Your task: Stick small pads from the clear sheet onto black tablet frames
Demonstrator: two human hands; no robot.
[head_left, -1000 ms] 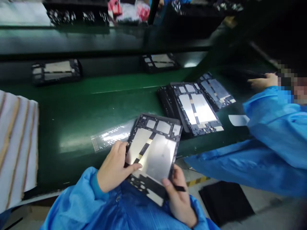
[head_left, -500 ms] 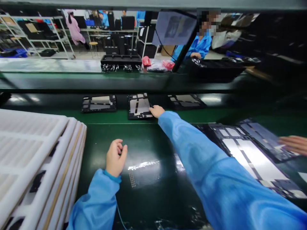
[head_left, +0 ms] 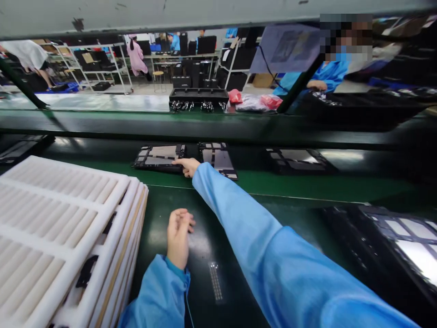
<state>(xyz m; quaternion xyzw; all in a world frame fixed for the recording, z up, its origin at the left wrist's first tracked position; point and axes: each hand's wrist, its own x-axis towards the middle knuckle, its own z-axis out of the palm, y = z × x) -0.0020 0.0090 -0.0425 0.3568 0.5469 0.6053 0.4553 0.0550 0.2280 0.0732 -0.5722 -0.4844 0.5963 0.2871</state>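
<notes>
My right hand [head_left: 189, 166] reaches across to the belt and grips the near right corner of a black tablet frame with silver plates [head_left: 157, 155]. The index finger lies over its edge and the other fingers curl below. A second tablet frame [head_left: 220, 160] lies just right of that hand, partly behind the wrist. Over the near worktop hovers my left hand [head_left: 179, 237], empty, its fingers loosely bent and apart. Below and right of it, a clear strip with rows of small dots [head_left: 215, 282] lies on the worktop.
White slotted foam trays [head_left: 71, 246] are stacked at left. Another tablet frame [head_left: 297, 160] sits farther right on the belt [head_left: 252, 182]. More frames [head_left: 406, 246] are piled at the right edge. Beyond the rail, a person in blue sleeves [head_left: 327, 75] works beside black trays.
My right hand has moved left from the middle tablet frame to the left one, which now sits slightly turned. The view has swung right-to-left, shifting things rightward. Another person's hand at right is out of view.
</notes>
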